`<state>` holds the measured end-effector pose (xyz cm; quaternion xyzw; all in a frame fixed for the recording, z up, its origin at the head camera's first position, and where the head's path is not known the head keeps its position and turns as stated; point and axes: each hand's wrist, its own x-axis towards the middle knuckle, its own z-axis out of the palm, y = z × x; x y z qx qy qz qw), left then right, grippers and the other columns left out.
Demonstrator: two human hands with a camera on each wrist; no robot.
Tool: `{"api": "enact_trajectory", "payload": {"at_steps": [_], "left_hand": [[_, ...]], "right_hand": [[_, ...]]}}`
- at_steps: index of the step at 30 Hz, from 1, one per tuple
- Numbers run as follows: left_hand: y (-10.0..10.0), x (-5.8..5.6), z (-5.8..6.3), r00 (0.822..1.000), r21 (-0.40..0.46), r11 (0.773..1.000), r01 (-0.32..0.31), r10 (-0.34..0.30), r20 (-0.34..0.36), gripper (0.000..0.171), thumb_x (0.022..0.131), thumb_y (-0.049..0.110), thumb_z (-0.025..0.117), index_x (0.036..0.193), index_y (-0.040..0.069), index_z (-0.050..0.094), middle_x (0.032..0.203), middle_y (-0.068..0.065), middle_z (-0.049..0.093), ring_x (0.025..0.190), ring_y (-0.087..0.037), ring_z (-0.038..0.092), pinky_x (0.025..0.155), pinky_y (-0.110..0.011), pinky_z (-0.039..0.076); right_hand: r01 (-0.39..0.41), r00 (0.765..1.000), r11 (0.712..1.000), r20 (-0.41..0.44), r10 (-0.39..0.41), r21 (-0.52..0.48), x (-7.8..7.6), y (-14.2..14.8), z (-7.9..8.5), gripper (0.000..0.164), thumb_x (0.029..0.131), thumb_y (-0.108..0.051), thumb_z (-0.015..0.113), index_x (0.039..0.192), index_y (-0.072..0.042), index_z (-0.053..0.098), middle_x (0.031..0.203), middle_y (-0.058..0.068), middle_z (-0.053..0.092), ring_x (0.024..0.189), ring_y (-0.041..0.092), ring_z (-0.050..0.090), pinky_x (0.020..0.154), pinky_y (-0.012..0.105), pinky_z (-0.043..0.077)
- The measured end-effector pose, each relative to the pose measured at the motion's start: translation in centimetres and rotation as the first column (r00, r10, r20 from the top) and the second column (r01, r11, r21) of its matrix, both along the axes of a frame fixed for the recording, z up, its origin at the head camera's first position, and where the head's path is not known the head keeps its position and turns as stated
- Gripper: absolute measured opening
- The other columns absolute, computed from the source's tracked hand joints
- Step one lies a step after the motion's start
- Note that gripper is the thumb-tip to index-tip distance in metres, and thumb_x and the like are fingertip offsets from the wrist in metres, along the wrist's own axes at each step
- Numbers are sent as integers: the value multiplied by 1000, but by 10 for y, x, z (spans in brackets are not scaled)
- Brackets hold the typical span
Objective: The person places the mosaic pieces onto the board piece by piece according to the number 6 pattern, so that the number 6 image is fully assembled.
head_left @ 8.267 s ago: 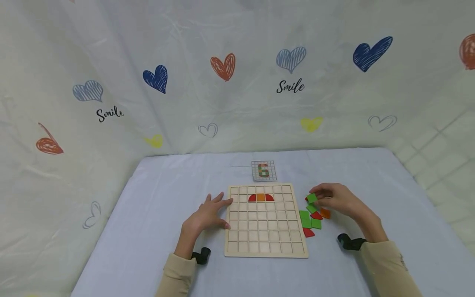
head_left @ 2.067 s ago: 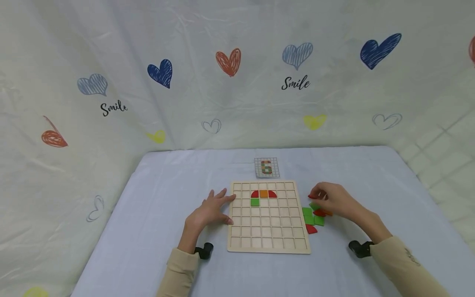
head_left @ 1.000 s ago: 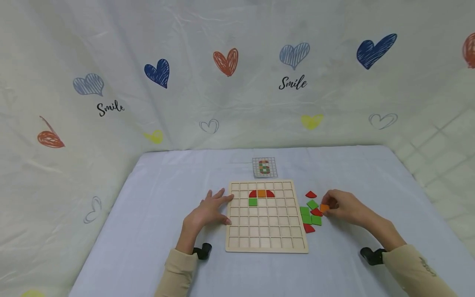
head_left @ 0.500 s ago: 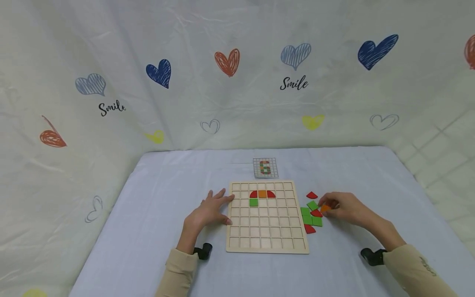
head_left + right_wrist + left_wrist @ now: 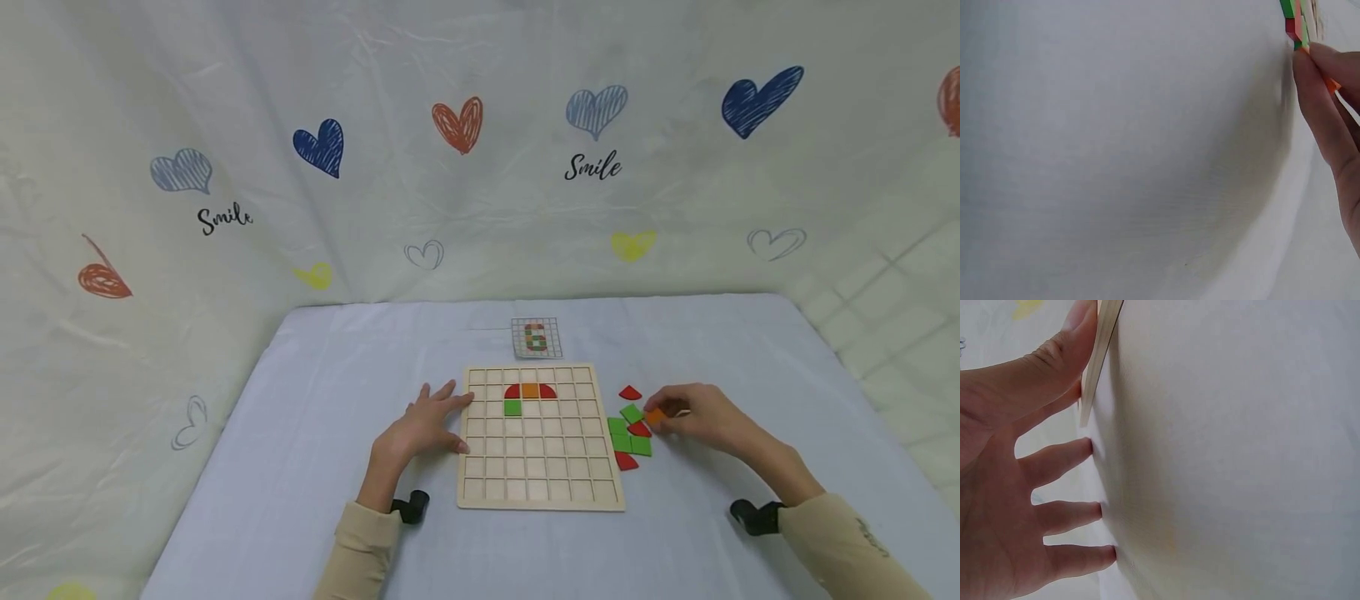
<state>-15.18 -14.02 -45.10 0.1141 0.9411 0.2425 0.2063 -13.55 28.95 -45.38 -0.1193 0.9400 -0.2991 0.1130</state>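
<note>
My right hand [image 5: 697, 412] pinches an orange square tile [image 5: 655, 417] between thumb and fingers, right of the loose pieces. In the right wrist view the orange tile [image 5: 1331, 84] shows partly behind the fingers. A wooden grid board [image 5: 536, 462] lies on the table. My left hand [image 5: 423, 425] is spread at its left edge, thumb and index finger touching the frame; in the left wrist view the other fingertips [image 5: 1107, 553] rest on the cloth. On the board, a red quarter-round tile [image 5: 512, 392], an orange square [image 5: 530, 391] and another red quarter-round [image 5: 548, 391] form a row, with a green square [image 5: 513, 407] below the left one.
Right of the board lie several green squares [image 5: 641, 446] and red quarter-rounds [image 5: 630, 392], some against its edge. Behind the board lies a small card [image 5: 536, 337] printed with a coloured figure on a grid. A cloth with hearts hangs behind the table.
Since the earliest frame a green square has come onto the board. My right hand has let go of a red quarter-round above the pile and taken the orange tile. My left hand stays put.
</note>
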Motion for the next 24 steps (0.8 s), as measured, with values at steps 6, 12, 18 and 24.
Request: {"api": "enact_trajectory", "payload": {"at_steps": [6,12,18,24], "left_hand": [[0,0,1,1000,-3,1000,-4,4,3,85,79,26,89,154,24,50,171,-9,25,157,-50,8,118,-74,20],[0,1,1,1000,0,1000,-7,7,7,85,79,26,89,154,24,50,171,-9,25,157,-50,8,119,-74,19],[1,0,2,1000,-2,1000,-14,14,6,86,77,27,90,154,23,51,170,-10,26,157,-50,9,119,-74,20],[2,0,2,1000,0,1000,-21,21,10,86,76,27,90,153,23,52,170,-10,27,157,-50,9,118,-74,20]], "right_hand": [[-3,999,999,32,4,-35,0,-2,3,29,86,-8,79,114,-4,75,109,11,72,95,23,64,75,26,59],[-31,999,997,35,33,-65,-1,-7,4,31,89,-6,75,119,0,74,113,15,72,99,26,67,80,34,62],[-70,997,992,29,73,-104,-4,-16,4,29,90,-4,72,119,0,74,114,13,73,99,24,67,80,30,62],[-82,996,991,22,85,-109,-6,-25,4,29,90,-7,75,119,-4,75,113,9,74,98,21,69,78,23,59]]}}
